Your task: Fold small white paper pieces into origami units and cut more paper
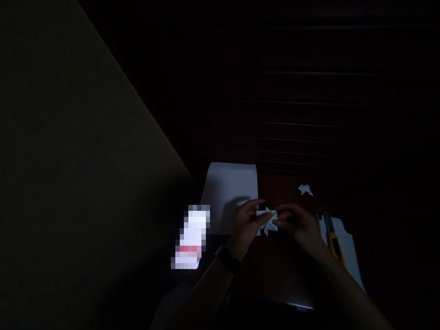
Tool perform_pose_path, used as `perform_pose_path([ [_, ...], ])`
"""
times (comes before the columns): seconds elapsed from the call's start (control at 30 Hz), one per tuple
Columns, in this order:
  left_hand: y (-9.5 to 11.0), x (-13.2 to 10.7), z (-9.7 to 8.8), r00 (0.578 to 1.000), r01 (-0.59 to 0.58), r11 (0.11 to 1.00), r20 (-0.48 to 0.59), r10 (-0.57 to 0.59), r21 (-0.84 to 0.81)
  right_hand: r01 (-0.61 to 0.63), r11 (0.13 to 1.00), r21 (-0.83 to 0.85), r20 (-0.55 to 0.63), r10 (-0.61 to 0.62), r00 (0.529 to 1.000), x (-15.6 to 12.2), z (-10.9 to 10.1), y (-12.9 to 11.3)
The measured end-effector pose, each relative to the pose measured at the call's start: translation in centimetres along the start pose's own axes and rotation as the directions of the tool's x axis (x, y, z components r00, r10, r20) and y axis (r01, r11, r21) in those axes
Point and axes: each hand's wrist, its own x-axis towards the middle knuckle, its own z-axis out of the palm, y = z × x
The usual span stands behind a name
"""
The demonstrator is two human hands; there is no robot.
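One dark, ridged surface (309, 87) spans the upper part of the view, and one pale, dim panel (68, 160) fills the left. Below lies one reddish-dark tabletop (275, 275) with two larger white pieces on it: a broad sheet (233, 183) on the left and a narrower, notch-edged piece (349, 256) on the right. One bright, pixelated screen (192, 233) shines near the sheet's lower left corner.

Two bare hands meet between the white pieces. The left hand (246, 224) comes up from below, its wrist in one dark band (228, 260), thumb laid across the paper and forefinger stretched out above it. The right hand (302, 224) reaches in from the lower right, fingers bent, thumb near the paper's right edge. Both are closed on the same small thing.

One yellow cutter (334, 243) lies slantwise on the notch-edged piece. Folded papers number two: the held one (270, 227), white, with pointed flaps and crease lines, just right of the sheet's lower edge, and a smaller-looking star-like one (304, 189) lying apart, beyond the right hand
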Motion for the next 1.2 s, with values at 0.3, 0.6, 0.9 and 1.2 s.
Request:
perform_pose_path([
  [0.3,-0.5,0.1,0.4,0.991,-0.089,0.973,-0.079,0.108,0.213,0.004,0.999,0.043,0.036,-0.005,0.999,-0.1,0.3,0.1],
  [0.6,-0.1,-0.4,0.6,0.985,-0.11,0.943,-0.091,0.146,0.315,0.024,0.998,0.065,0.067,-0.029,0.997,-0.3,0.6,-0.2],
  [0.9,0.6,-0.5,0.7,1.0,-0.006,1.0,-0.012,0.006,0.017,-0.02,0.985,0.17,-0.163,0.048,0.985,0.0,0.7,0.6],
  [1.2,0.2,-0.2,0.2,0.997,0.07,0.99,-0.001,-0.071,-0.122,0.037,0.997,0.066,-0.255,-0.019,0.967,-0.1,1.1,0.4],
])
